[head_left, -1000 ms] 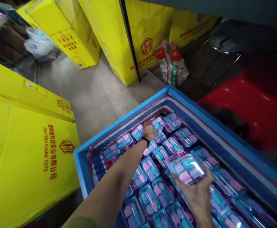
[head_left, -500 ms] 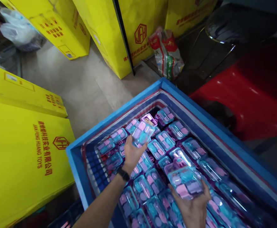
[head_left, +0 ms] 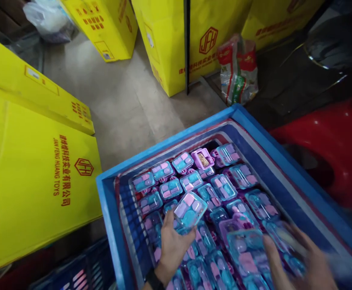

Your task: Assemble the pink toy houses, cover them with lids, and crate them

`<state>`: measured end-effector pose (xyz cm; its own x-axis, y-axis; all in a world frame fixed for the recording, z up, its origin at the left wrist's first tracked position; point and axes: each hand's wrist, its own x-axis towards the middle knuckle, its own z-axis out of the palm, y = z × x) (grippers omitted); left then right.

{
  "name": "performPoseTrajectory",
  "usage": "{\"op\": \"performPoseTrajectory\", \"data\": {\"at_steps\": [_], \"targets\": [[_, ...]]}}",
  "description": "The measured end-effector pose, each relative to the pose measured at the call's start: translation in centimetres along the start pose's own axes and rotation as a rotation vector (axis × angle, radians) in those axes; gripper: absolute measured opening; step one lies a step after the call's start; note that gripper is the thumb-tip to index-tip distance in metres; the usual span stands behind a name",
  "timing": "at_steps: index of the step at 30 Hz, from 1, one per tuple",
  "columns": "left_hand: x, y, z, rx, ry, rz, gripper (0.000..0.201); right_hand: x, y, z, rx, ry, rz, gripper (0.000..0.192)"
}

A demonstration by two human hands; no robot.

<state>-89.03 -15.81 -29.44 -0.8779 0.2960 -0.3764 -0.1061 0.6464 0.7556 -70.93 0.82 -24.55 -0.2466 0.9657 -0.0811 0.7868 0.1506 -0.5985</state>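
Note:
A blue plastic crate point(head_left: 176, 139) is filled with several clear blister packs holding pink and teal toy pieces. My left hand point(head_left: 171, 247) holds one such blister pack point(head_left: 190, 209) just above the packed rows, near the crate's left side. My right hand point(head_left: 299, 262) is blurred at the lower right; it grips a small stack of blister packs point(head_left: 243, 249). One pack point(head_left: 203, 158) at the far row lies turned over, showing its pink underside.
Yellow cardboard boxes point(head_left: 33, 177) lie at the left and stand at the back point(head_left: 176, 44). A red and green bag point(head_left: 238, 70) leans on the floor beyond the crate. A red rounded object point(head_left: 335, 145) is at the right. A dark blue crate point(head_left: 82, 270) sits at lower left.
My left hand has lifted a blister pack from the far row and drawn it back toward me. My right hand, still holding its stack, has shifted lower and to the right. The view has swung.

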Motion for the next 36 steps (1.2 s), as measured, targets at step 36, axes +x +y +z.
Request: {"op": "performPoseTrajectory", "data": {"at_steps": [36], "targets": [[5.6,0.9,-6.0,-0.173,0.271,-0.014,0.051,-3.4,-12.2,14.6,-0.397,-0.386,-0.141,0.080]]}}
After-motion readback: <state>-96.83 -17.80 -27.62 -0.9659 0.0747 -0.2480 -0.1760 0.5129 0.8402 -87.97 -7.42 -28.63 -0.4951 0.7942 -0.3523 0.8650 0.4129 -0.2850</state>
